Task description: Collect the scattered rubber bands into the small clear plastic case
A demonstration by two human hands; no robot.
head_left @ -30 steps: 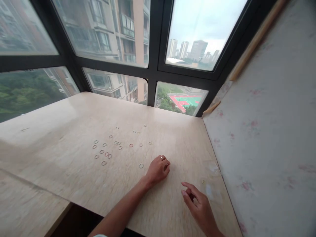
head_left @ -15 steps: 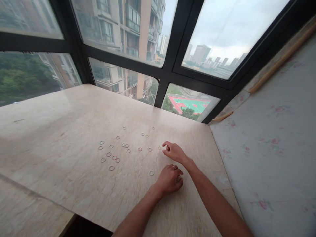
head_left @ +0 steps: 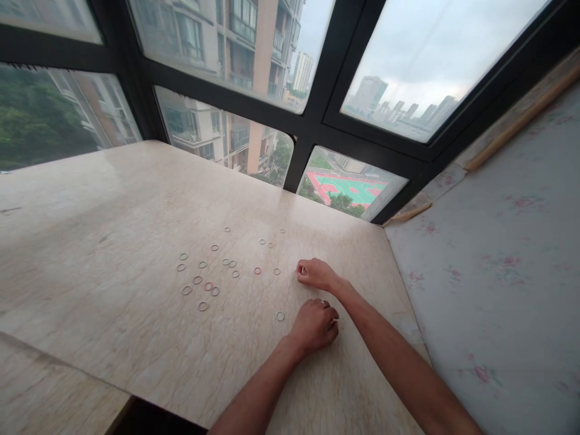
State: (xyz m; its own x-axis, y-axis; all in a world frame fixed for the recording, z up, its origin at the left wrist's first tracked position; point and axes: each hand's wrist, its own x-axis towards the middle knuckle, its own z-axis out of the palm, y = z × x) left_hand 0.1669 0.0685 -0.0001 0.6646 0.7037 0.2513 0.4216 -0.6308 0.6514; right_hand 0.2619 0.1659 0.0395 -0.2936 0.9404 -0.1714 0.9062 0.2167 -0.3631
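Small thin rings, which look like hair ties or rubber bands, lie scattered on the marble-patterned surface [head_left: 136, 338]. My right hand [head_left: 317, 273] rests low over it, thumb and forefinger pinched where a pale ring lay; the ring is now hidden by the fingertips. Nearer to me is my left hand [head_left: 314, 325], its fingers curled inward. A finger ring shows on it, and whatever the fingers enclose is hidden. Just left of this hand lies a grey-green ring [head_left: 280, 316]. A greenish ring [head_left: 277, 272] and a red ring [head_left: 258, 271] lie left of my right hand.
Farther left are several dark and greenish rings, with another red ring [head_left: 209, 287] among them. Dark window frames [head_left: 312, 130] border the surface at the back. A floral-papered wall [head_left: 489, 284] rises on the right. A dark opening [head_left: 154, 418] shows at the lower left.
My right thumb and forefinger have closed together over the pale ring, which was visible beside them before. My left hand stays nearly in place. The view has shifted slightly.
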